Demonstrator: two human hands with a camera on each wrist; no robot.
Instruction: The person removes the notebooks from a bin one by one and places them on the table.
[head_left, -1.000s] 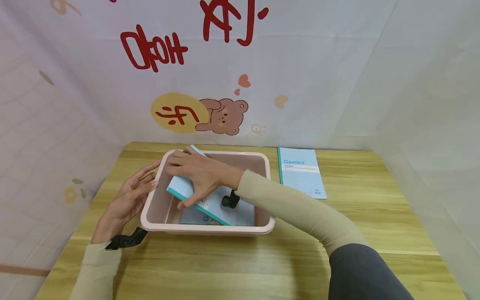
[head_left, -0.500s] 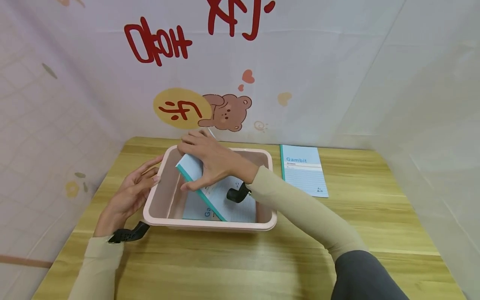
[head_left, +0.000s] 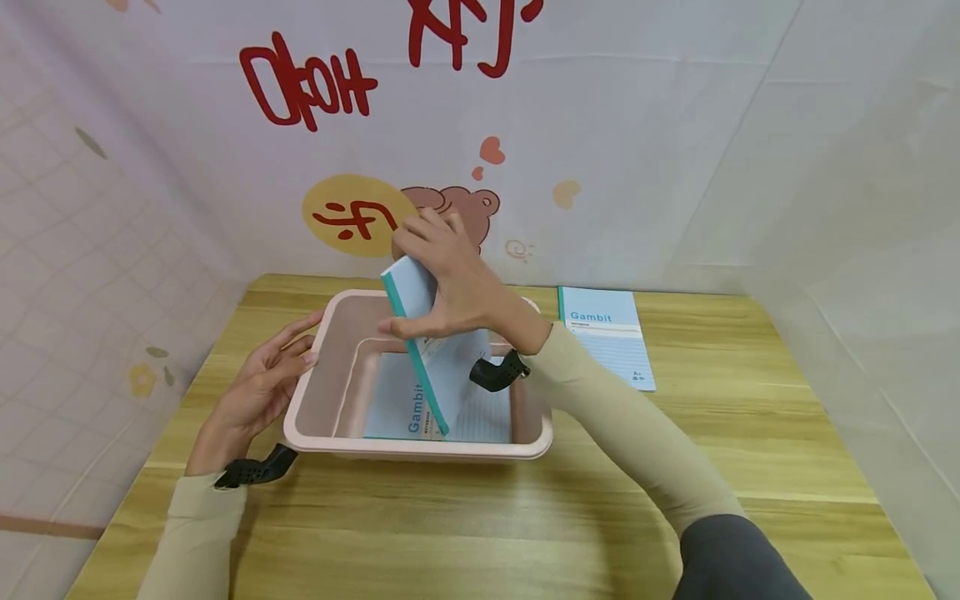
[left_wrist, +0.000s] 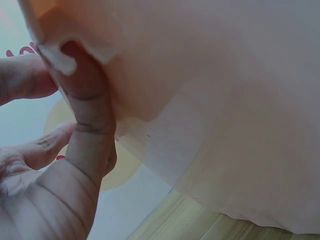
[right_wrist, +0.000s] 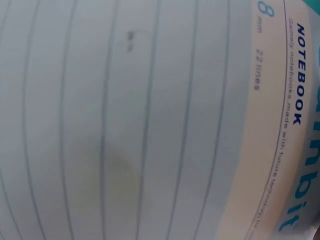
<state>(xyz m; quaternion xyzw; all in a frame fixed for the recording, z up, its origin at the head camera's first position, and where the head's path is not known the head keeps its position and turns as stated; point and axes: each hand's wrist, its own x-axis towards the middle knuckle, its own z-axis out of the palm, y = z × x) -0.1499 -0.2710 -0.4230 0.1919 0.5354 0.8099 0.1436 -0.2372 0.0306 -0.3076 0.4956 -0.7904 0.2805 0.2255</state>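
Observation:
My right hand (head_left: pixel 450 279) grips a light blue notebook (head_left: pixel 420 308) with a teal spine, thumb on the spine side and fingers over the far edge. The notebook is tilted, its upper part above the pink plastic bin (head_left: pixel 442 452) and its lower corner inside. Lined cover print of the notebook (right_wrist: pixel 150 120) fills the right wrist view. On the bin floor lies another Gambit notebook (head_left: pixel 390 396), partly covered. My left hand (head_left: pixel 258 387) holds the bin's left side; in the left wrist view its thumb (left_wrist: pixel 90 100) is against the bin wall (left_wrist: pixel 210 100).
A third Gambit notebook (head_left: pixel 611 337) lies flat on the wooden table (head_left: pixel 480 525), right of the bin and near the back edge. A printed white cloth wall (head_left: pixel 637 150) stands behind the table, with more cloth on both sides.
My right hand has lifted the notebook up and to the right, tilting it more steeply and uncovering more of the notebook beneath. The left hand stays at the bin's left side.

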